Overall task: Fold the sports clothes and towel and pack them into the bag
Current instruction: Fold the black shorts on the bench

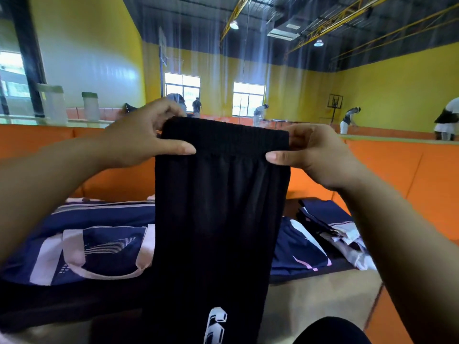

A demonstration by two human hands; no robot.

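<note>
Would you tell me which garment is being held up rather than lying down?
The black shorts, gripped at the waistband by the left hand and right hand; the navy garments lie below at right.

The left hand (139,135) and right hand (315,155) pinch the waistband of black shorts (218,214), held up, hanging straight down; a white print shows near their bottom edge; behind them lies a navy bag (94,247) with pink straps; to the right, navy clothes (323,234) lie heaped; orange pads (397,170) ring the floor; people stand by the yellow wall (397,90).
</note>
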